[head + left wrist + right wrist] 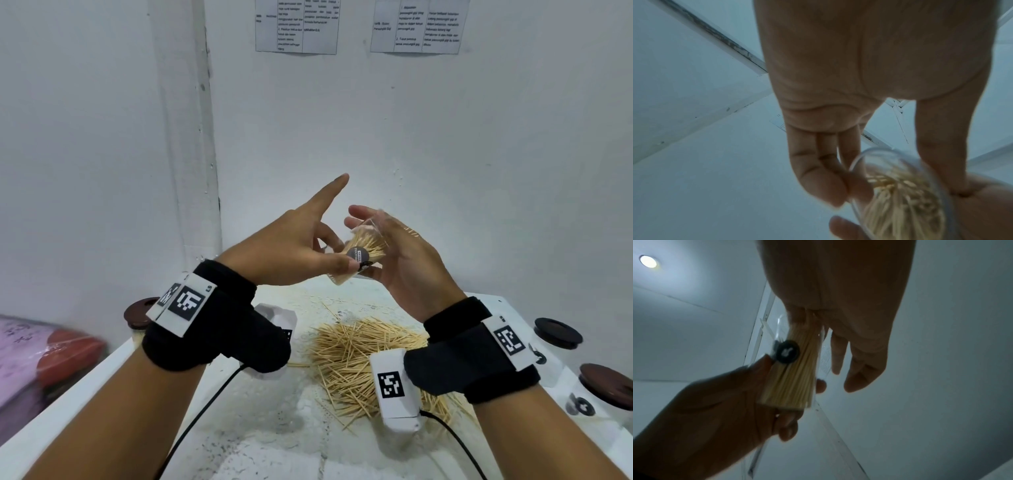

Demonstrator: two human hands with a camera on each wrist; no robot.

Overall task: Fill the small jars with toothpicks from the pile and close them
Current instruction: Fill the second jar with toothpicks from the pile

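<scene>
Left hand (291,250) pinching the jar (363,253) of toothpicks (791,379), index finger straight; right hand (407,260) cupped loosely round its mouth.

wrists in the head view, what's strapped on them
Each bare forearm wears a wide black fabric wrist band: left wrist band, right wrist band. White blocks with square black-and-white code markers sit on both, and a thin black cable trails from each. No sleeves or gloves.

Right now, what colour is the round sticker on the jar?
Dark brown-black sticker with pale lettering, clearest in the head view.
</scene>
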